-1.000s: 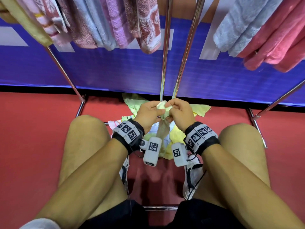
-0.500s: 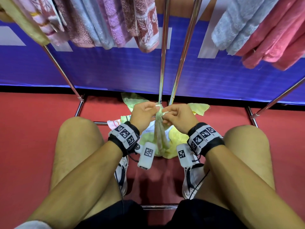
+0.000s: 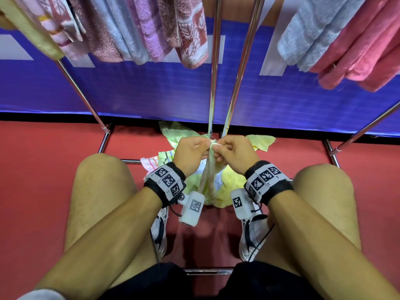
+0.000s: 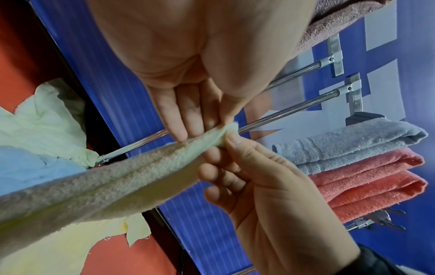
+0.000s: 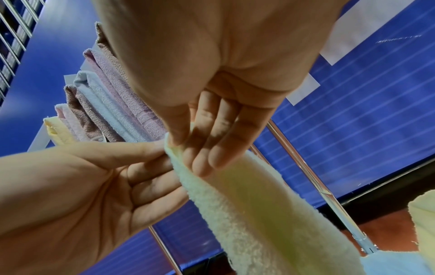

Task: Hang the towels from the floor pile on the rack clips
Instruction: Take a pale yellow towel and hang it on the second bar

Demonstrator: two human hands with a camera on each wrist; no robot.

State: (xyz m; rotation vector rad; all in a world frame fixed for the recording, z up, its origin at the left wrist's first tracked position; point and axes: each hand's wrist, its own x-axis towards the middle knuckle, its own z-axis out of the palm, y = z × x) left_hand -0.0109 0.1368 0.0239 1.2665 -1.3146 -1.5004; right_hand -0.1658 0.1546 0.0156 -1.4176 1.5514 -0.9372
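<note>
Head view: left hand [image 3: 190, 153] and right hand [image 3: 234, 153] pinch one pale towel [image 3: 208, 176] corner; a thin grip could slip.

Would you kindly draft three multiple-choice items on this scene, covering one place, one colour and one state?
1. Where does the pile of loose towels lie?
A. on the red floor at the foot of the chrome rack poles
B. on the person's lap
C. draped over the top rail

2. What colour is the fuzzy terry towel being held?
A. dark blue
B. pale yellow-green
C. black

3. How is that towel held?
A. left hand alone
B. lying loose, untouched
C. both hands pinch its top end

Answers:
1 A: the head view shows the pile on the floor between the knees.
2 B: both wrist views show pale yellow-green pile.
3 C: the left hand and right hand meet at its tip.
</note>
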